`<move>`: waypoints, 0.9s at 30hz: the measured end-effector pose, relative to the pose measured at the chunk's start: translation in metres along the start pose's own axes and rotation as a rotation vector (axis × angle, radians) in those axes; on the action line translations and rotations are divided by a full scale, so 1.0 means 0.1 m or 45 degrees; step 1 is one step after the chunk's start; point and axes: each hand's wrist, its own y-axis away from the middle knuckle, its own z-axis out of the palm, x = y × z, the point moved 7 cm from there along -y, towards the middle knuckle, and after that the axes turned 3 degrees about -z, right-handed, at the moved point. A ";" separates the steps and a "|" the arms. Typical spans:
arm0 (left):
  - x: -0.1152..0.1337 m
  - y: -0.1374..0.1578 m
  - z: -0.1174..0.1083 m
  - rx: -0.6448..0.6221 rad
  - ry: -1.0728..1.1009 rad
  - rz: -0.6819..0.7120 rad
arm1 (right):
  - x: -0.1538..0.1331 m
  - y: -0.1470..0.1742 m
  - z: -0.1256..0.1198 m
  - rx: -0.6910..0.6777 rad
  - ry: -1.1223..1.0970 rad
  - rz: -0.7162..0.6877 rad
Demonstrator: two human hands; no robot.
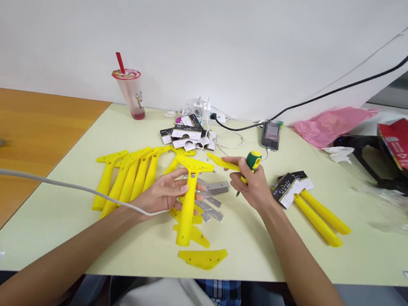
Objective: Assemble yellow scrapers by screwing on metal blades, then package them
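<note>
Pale tabletop (57, 223) against a white wall (205, 36), spread with yellow parts

Seated close to the table's edge, a person works with both hands raised over the middle of the surface. The left hand (168, 188) is closed around a T-shaped yellow handle (188, 206), its wide head pointing away from the person. The right hand (256, 185) grips a green-and-yellow screwdriver (253, 160), tip downward, while its fingers pinch a slim yellow plate (221, 162). From where I stand, it is hard to say whether the held handle touches the pieces beneath it.

Metal blades (216, 188) lie heaped between the hands, and a loose curved yellow piece (202, 257) rests nearer the edge. To the left, more yellow handles (105, 179) stretch in a row; to the right, two yellow sticks (318, 219) lie with black-and-white cards (287, 187) at their far ends. Small printed boxes (186, 133) are piled toward the wall, near a power strip (215, 113), a red-strawed drink cup (132, 95) and a phone-like device (270, 138). A grey cable (51, 181) runs in from the left, reaching the left wrist.
</note>
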 end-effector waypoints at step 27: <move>0.07 0.02 0.00 0.184 0.003 0.092 | 0.08 -0.03 -0.04 0.039 0.438 -0.086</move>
